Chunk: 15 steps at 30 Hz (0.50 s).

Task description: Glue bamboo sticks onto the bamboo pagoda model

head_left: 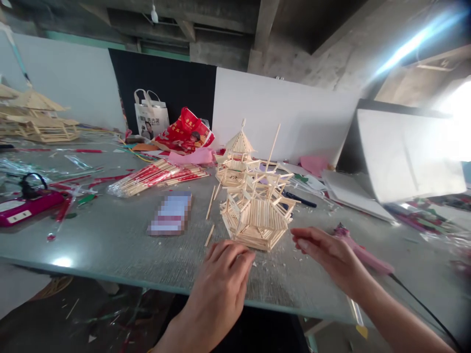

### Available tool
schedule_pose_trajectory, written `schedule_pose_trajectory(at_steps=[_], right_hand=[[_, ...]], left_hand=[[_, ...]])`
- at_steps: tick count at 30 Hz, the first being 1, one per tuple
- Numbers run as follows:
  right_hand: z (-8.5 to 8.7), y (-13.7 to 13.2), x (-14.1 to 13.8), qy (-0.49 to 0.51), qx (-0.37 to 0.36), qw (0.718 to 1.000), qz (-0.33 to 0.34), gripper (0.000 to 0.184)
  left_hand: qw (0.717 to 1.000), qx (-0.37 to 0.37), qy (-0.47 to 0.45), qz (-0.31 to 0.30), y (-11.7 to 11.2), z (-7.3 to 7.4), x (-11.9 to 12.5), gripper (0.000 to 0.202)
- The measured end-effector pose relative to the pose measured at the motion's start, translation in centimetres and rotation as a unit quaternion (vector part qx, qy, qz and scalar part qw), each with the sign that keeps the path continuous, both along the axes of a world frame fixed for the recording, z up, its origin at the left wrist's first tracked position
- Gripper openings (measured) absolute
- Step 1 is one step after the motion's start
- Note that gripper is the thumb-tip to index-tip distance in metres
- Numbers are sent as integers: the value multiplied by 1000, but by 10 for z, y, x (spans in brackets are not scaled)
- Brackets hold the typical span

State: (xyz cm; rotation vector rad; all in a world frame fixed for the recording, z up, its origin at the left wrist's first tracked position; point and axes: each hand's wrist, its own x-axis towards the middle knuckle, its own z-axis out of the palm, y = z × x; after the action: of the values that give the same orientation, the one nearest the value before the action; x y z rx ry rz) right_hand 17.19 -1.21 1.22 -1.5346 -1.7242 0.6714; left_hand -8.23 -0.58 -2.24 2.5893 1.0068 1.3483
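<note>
A wooden stick model base [256,212], octagonal with a railing, stands on the glass table [117,245]. Behind it sits a smaller stick pavilion with a pointed roof [237,157]. My left hand [222,277] rests just in front of the model's near edge, fingers together and lying flat, holding nothing. My right hand [326,252] hovers to the right of the model, fingers stretched toward it, empty. Loose sticks [210,202] lie left of the model.
A bundle of sticks in red wrappers [156,177] lies at mid-left. A pink glue gun [362,252] with a black cord lies at the right. A pink device [27,206] sits far left, a red bag [186,132] and white boards [401,152] behind. Another stick pavilion [35,117] stands far left.
</note>
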Motion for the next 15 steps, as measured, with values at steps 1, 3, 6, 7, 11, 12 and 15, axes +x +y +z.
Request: schedule_pose_trajectory(at_steps=[1, 3, 6, 7, 11, 12, 15], right_hand=[[0, 3, -7, 13, -10, 1000, 4, 41], [1, 8, -14, 33, -18, 999, 4, 41], [7, 7, -16, 53, -14, 998, -3, 41], [9, 6, -17, 55, -12, 998, -8, 41], [12, 2, -18, 58, -17, 998, -7, 42], [12, 2, -18, 60, -23, 998, -2, 43], [11, 4, -17, 65, -30, 997, 4, 43]], left_hand=[[1000, -12, 2, 2, 1, -3, 0, 25], [999, -33, 7, 8, 4, -9, -1, 25], [999, -42, 7, 19, 10, -15, -1, 23], [999, -44, 7, 21, 11, -17, 0, 22], [998, -52, 9, 27, 17, -25, 4, 22], [998, -53, 10, 30, 18, -27, 4, 22], [998, -55, 8, 33, 19, -29, 5, 22]])
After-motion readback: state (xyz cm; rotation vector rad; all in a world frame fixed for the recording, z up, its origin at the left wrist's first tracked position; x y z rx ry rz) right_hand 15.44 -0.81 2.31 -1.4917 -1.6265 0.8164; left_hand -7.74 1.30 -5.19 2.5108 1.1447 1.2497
